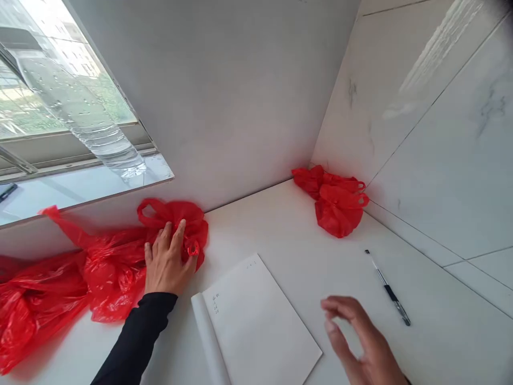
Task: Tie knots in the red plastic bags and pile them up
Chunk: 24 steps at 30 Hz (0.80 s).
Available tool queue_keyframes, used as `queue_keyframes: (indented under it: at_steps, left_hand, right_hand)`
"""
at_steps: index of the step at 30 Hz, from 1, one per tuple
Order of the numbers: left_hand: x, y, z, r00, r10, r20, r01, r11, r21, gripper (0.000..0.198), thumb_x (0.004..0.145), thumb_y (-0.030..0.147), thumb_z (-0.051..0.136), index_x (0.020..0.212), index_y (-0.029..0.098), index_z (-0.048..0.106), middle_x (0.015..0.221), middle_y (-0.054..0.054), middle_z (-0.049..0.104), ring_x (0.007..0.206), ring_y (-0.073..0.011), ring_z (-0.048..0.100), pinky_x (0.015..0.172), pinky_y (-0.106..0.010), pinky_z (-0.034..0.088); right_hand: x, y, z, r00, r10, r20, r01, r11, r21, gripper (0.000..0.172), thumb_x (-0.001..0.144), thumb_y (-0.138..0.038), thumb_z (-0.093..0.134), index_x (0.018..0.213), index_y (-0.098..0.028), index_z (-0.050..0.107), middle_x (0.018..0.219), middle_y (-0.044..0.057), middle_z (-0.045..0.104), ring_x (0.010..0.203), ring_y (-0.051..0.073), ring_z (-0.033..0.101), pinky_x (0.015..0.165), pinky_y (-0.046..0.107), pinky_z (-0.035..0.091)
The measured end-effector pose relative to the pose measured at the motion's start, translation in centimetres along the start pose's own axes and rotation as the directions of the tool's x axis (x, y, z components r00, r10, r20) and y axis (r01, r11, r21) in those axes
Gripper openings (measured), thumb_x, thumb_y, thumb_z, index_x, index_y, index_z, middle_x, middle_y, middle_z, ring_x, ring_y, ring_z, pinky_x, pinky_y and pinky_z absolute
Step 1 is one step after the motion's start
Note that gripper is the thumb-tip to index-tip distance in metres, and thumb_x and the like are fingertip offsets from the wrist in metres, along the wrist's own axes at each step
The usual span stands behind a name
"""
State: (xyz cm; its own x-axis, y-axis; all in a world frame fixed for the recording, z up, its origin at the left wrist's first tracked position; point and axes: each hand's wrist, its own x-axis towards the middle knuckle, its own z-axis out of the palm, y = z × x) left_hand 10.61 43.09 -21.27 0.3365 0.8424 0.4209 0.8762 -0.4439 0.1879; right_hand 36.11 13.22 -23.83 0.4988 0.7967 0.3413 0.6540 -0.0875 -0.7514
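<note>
My left hand [168,262] rests on a red plastic bag [192,222] by the wall, its fingers spread over the bag. My right hand [356,337] is over the white table, right of the notebook, with thumb and fingers apart and nothing between them. An open notebook [260,321] with a few small written marks lies between my hands, its left pages curled over. A pen [387,286] with a black grip lies on the table beyond my right hand.
More red bags [116,267] line the left wall, and others [339,206] sit in the far corner. A clear water bottle [88,117] stands on the window sill [80,190]. Marble-patterned tiles [441,133] cover the right wall. The white table [276,219] meets both walls.
</note>
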Motion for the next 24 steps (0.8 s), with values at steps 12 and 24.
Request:
queue_keyframes:
  at_steps: [12, 24]
  left_hand:
    - [-18.8, 5.1, -11.5, 0.905, -0.415, 0.099, 0.424, 0.853, -0.305, 0.048, 0.092, 0.052, 0.050, 0.134, 0.030, 0.053, 0.137, -0.006, 0.061, 0.047, -0.0116, 0.053, 0.047, -0.031, 0.049]
    - [-29.6, 16.5, -14.0, 0.903, -0.373, 0.212, 0.407, 0.586, -0.701, 0.026, 0.100, 0.031, 0.049, 0.120, 0.030, 0.064, 0.115, -0.007, 0.068, 0.098, -0.0211, 0.064, 0.083, -0.036, 0.053]
  right_hand:
    - [16.5, 7.6, -3.1, 0.956, -0.203, -0.210, 0.117, 0.926, -0.360, 0.039, 0.082, -0.023, 0.048, 0.117, -0.011, 0.061, 0.111, 0.019, 0.067, 0.106, 0.034, 0.060, 0.097, 0.056, 0.045]
    - [1.1, -6.4, -6.8, 0.974, -0.225, -0.006, 0.223, 0.961, 0.164, 0.014, 0.095, -0.032, 0.055, 0.105, -0.030, 0.065, 0.109, 0.003, 0.061, 0.106, 0.025, 0.059, 0.092, 0.040, 0.045]
